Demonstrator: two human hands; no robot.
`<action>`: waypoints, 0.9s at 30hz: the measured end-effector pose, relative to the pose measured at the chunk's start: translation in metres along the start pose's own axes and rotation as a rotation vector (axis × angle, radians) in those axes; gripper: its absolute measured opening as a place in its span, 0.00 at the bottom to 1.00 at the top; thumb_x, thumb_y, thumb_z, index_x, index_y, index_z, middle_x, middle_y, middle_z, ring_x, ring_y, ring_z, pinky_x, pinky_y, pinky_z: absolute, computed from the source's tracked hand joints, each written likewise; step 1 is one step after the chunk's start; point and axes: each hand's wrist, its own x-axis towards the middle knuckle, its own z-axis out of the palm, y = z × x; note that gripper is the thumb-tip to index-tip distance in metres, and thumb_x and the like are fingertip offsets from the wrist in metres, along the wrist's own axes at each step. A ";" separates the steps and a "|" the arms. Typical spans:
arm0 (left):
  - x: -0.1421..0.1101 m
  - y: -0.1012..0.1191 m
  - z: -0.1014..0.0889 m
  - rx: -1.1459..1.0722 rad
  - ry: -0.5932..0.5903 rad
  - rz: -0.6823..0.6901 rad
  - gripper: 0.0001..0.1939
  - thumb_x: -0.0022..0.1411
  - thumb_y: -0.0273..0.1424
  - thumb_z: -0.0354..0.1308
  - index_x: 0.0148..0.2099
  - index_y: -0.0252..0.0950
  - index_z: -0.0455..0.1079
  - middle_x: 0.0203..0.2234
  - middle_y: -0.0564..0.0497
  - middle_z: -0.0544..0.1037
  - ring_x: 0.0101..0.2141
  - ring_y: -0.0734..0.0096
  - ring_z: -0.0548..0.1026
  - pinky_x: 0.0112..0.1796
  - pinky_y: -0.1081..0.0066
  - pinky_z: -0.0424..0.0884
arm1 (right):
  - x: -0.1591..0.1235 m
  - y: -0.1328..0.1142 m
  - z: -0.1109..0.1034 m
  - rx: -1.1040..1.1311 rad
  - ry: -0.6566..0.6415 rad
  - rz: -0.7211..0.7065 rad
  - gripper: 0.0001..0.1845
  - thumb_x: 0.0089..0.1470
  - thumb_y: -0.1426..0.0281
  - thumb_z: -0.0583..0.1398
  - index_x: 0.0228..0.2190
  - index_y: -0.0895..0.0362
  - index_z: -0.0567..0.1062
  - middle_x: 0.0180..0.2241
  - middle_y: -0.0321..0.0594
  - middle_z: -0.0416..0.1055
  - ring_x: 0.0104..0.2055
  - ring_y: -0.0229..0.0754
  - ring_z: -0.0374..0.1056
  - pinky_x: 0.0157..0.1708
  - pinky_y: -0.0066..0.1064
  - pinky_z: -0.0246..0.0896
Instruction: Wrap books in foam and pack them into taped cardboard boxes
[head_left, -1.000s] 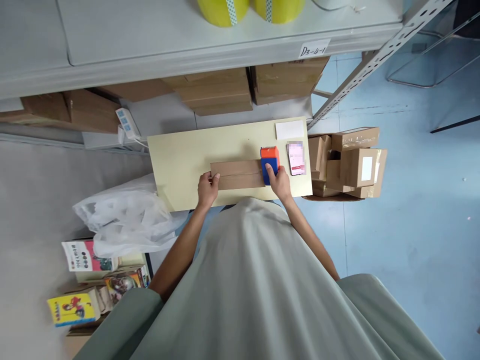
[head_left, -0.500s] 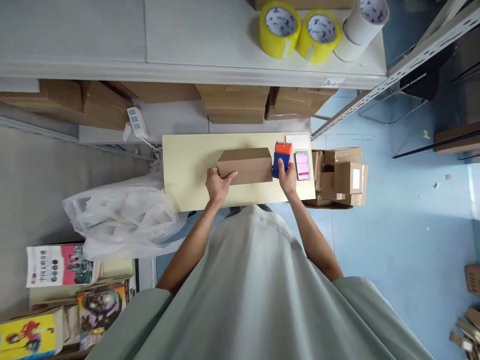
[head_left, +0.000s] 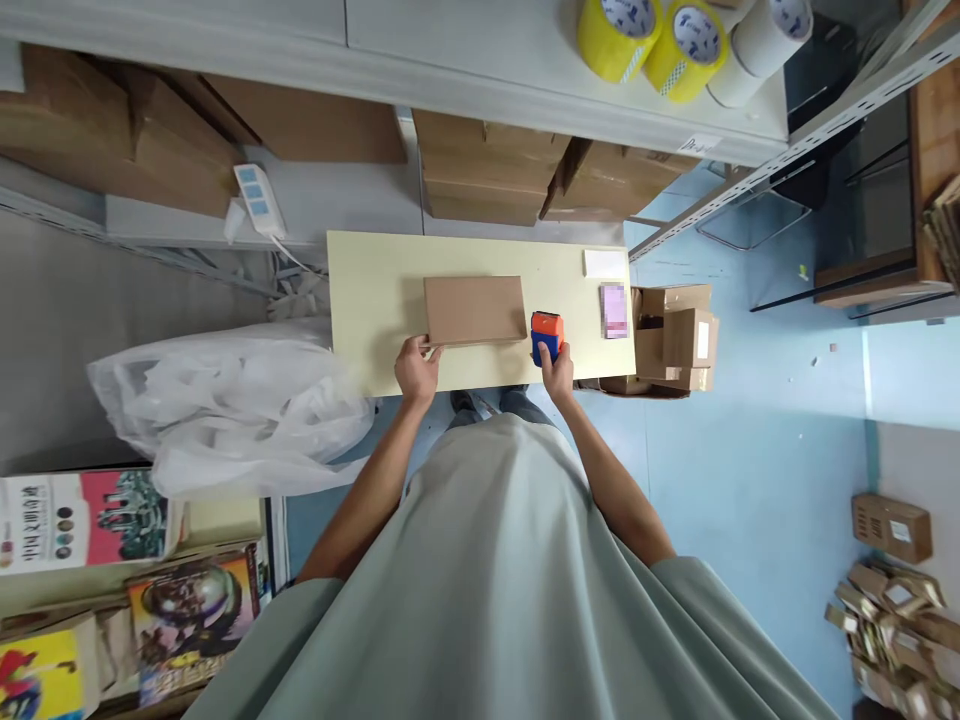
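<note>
Left hand (head_left: 417,370) is pinching the near left corner of a plain brown cardboard box (head_left: 476,310), thumb on the near side, fingers at the left end. So the box sits just beyond that hand and off to its right, long side running roughly along the tabletop's near edge. Can't tell if it's flat down or lifted a touch.

Right hand (head_left: 557,372) is wrapped around an orange-and-blue handheld device (head_left: 547,337), thumb on the blue part, orange end pointing away from the person. It's just beside the box's right end, not touching it, and close to the near edge. Couldn't tell you exactly what the device is.

All that's over a cream tabletop (head_left: 367,310), box a bit left of its middle. Over by the right edge there's a phone (head_left: 613,310) with a pinkish screen, and a white slip of paper (head_left: 604,264) near the far right corner.

Further out: a bunch of small cartons (head_left: 679,340) past the right edge, a big crinkly clear plastic bag (head_left: 232,410) off the left edge, and a power strip (head_left: 259,200) beyond the far left corner. Yellow tape rolls (head_left: 686,50) are on the grey shelf (head_left: 480,50) up top.
</note>
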 end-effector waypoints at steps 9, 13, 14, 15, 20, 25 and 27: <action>0.003 0.014 -0.011 -0.035 0.108 0.265 0.39 0.69 0.33 0.61 0.79 0.34 0.60 0.75 0.31 0.67 0.77 0.44 0.61 0.77 0.44 0.55 | -0.043 0.046 -0.028 -0.394 -0.092 -0.079 0.34 0.76 0.49 0.57 0.64 0.66 0.65 0.51 0.65 0.82 0.48 0.59 0.84 0.44 0.40 0.75; 0.019 0.041 0.004 -0.078 0.028 0.359 0.40 0.74 0.45 0.60 0.80 0.35 0.59 0.78 0.34 0.63 0.79 0.45 0.57 0.79 0.46 0.49 | -0.024 0.060 -0.044 -0.511 -0.225 -0.289 0.31 0.77 0.49 0.57 0.61 0.64 0.67 0.52 0.65 0.82 0.52 0.59 0.82 0.50 0.43 0.76; 0.023 0.048 0.010 -0.088 0.004 0.371 0.40 0.74 0.47 0.60 0.80 0.35 0.60 0.78 0.34 0.62 0.79 0.45 0.56 0.79 0.47 0.48 | -0.016 0.064 -0.048 -0.539 -0.263 -0.330 0.30 0.77 0.49 0.57 0.60 0.64 0.67 0.52 0.64 0.82 0.52 0.59 0.81 0.52 0.44 0.75; 0.026 0.055 0.018 -0.100 -0.023 0.382 0.40 0.74 0.50 0.60 0.79 0.36 0.61 0.78 0.35 0.63 0.80 0.45 0.55 0.79 0.46 0.47 | -0.009 0.067 -0.052 -0.568 -0.301 -0.365 0.30 0.78 0.49 0.56 0.60 0.64 0.68 0.51 0.64 0.83 0.53 0.59 0.81 0.55 0.45 0.74; 0.041 0.089 0.063 -0.114 -0.147 0.476 0.39 0.72 0.58 0.59 0.75 0.40 0.70 0.77 0.38 0.66 0.80 0.43 0.54 0.79 0.44 0.47 | 0.027 0.079 -0.061 -0.639 -0.454 -0.531 0.28 0.80 0.51 0.51 0.60 0.64 0.69 0.52 0.64 0.82 0.56 0.59 0.78 0.63 0.46 0.67; 0.053 0.104 0.107 -0.027 -0.208 0.569 0.38 0.71 0.60 0.57 0.72 0.42 0.74 0.77 0.42 0.67 0.81 0.43 0.52 0.79 0.41 0.41 | 0.059 0.090 -0.058 -0.657 -0.519 -0.652 0.30 0.81 0.52 0.50 0.63 0.66 0.68 0.54 0.66 0.82 0.58 0.62 0.77 0.64 0.49 0.65; 0.057 0.103 0.121 0.003 -0.212 0.580 0.39 0.72 0.60 0.56 0.73 0.41 0.73 0.77 0.42 0.66 0.81 0.44 0.51 0.79 0.41 0.39 | 0.071 0.096 -0.052 -0.654 -0.520 -0.691 0.32 0.81 0.51 0.49 0.63 0.67 0.68 0.55 0.66 0.82 0.58 0.63 0.77 0.63 0.50 0.65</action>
